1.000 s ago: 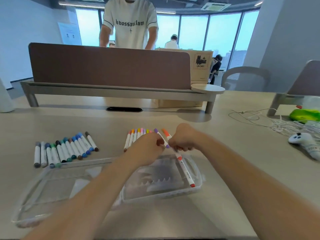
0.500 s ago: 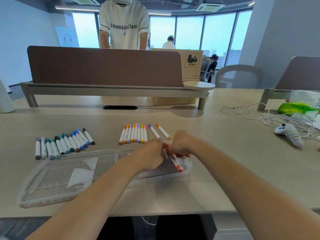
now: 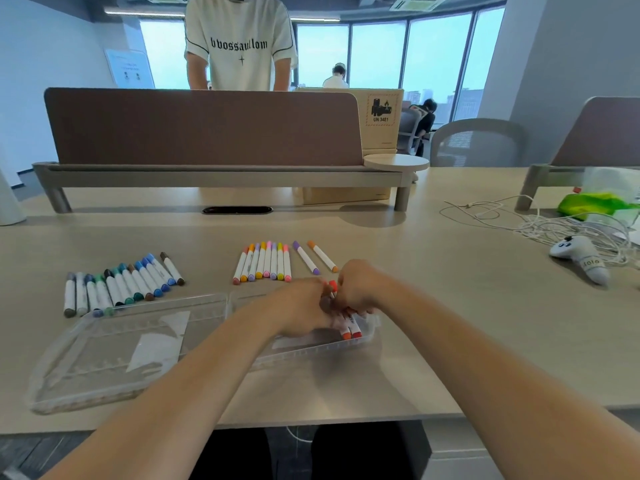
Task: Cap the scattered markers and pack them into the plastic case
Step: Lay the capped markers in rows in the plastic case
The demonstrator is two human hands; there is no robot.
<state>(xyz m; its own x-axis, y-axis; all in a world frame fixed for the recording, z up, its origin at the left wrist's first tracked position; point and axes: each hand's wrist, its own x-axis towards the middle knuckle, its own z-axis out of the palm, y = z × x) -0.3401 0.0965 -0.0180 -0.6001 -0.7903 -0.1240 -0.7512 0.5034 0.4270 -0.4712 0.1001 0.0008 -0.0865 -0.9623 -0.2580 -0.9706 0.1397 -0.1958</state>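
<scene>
An open clear plastic case lies near the table's front edge. My left hand and my right hand meet over its right half. My right hand grips a red-capped marker that slants down into the case, and its other red end shows between the hands. My left hand pinches an orange-capped marker right beside it. Behind the case lie a row of blue, green and grey markers, a row of warm-coloured markers, a purple marker and an orange marker, all capped.
A white game controller and tangled white cables lie at the right, with a green bag behind them. A brown desk divider crosses the table's back. A person in a white shirt stands behind it.
Both hands have come down and toward me with the red marker, from above the case into its right half. A second, orange-ended marker now shows beside it.
</scene>
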